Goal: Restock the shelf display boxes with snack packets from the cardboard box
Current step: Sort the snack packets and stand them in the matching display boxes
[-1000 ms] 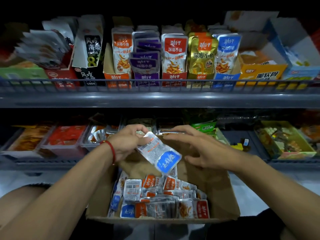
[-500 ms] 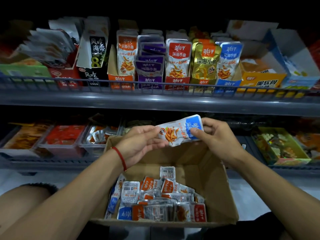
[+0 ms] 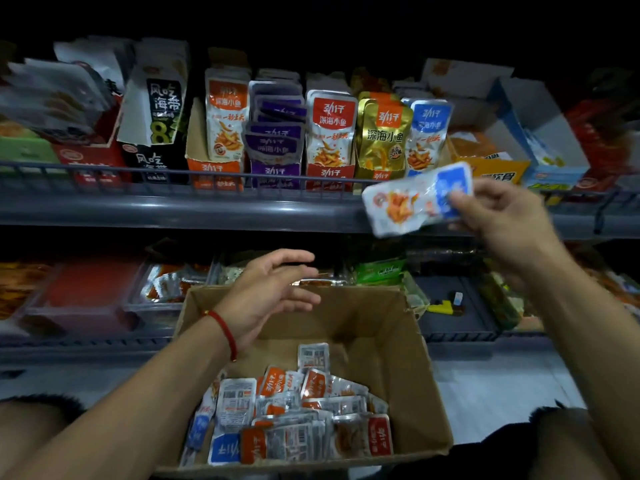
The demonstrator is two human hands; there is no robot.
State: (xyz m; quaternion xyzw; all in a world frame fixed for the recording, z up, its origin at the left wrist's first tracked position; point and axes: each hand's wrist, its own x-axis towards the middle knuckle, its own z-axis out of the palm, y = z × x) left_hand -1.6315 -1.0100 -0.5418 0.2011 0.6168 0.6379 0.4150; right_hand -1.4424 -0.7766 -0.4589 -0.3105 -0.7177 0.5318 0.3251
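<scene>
Two hands are over the cardboard box (image 3: 408,344). At about 2 o'clock the right hand (image 3: 498,220) pinches a blue-topped snack packet (image 3: 412,200) by its blue end, just below the blue display box (image 3: 427,133) on the upper shelf (image 3: 173,211); motion blur hides its print. The left hand (image 3: 266,289) hovers with fingers spread, holding nothing. More packets (image 3: 294,420) lie in the box, partly hidden under each other.

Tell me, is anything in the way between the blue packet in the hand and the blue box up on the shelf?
Nothing visible blocks it. The right hand pinches the blue-and-white snack packet just below the blue display box. Only the grey wire shelf rail crosses the box's front, so the packet must go over it.
</scene>
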